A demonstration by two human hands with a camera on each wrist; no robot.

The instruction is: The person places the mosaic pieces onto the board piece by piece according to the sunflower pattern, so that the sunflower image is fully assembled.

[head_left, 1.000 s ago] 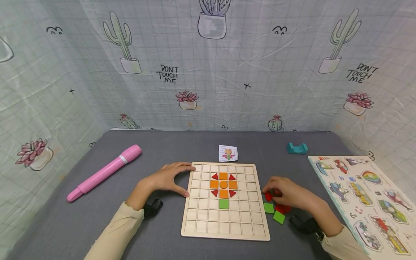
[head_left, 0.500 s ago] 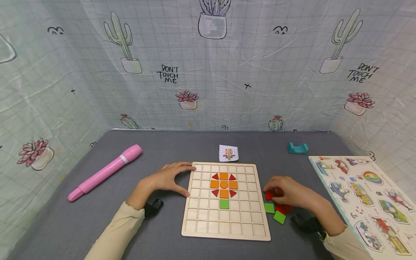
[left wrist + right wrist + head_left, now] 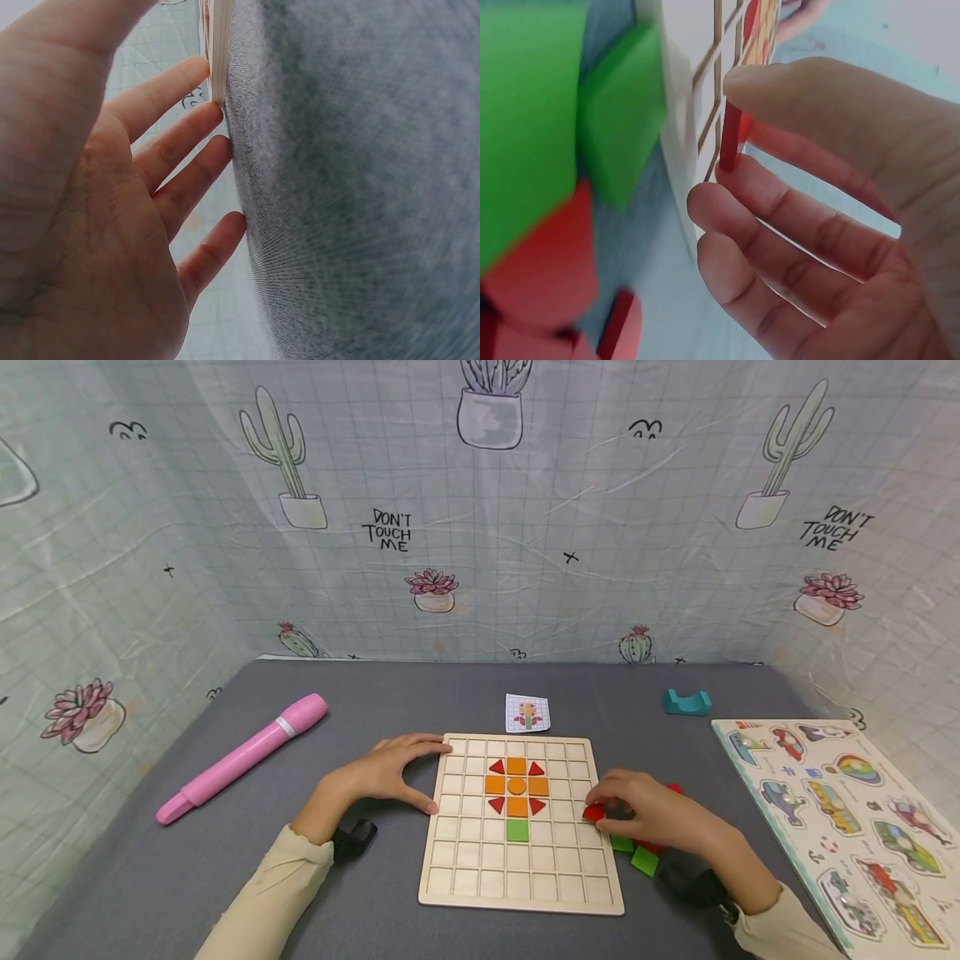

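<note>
Since the earlier frames the right hand (image 3: 651,814) has slid from the loose pile toward 9 o'clock, carrying a small red wooden piece (image 3: 594,812) over the right edge of the pale wooden grid board (image 3: 525,893); the left hand (image 3: 382,772) has stayed put.

In the head view, the left hand rests flat-fingered against the board's left edge, steadying it. The right hand's fingers pinch the red piece just above the cells at 3 o'clock of the orange-and-red flower pattern (image 3: 516,787). Green and red loose tiles (image 3: 643,860) lie partly under that hand. A small pattern card (image 3: 527,712) sits at 12 o'clock of the board. The backdrop reads "DON'T TOUCH ME".

The left wrist view shows relaxed, straight fingers (image 3: 176,142) touching the board's edge (image 3: 218,45) on the grey table (image 3: 360,180).

In the right wrist view, thumb and forefinger (image 3: 780,202) grip the red piece (image 3: 731,139) on edge over the grid. It likely needs checking against the card, then lowering flat into one cell.
</note>
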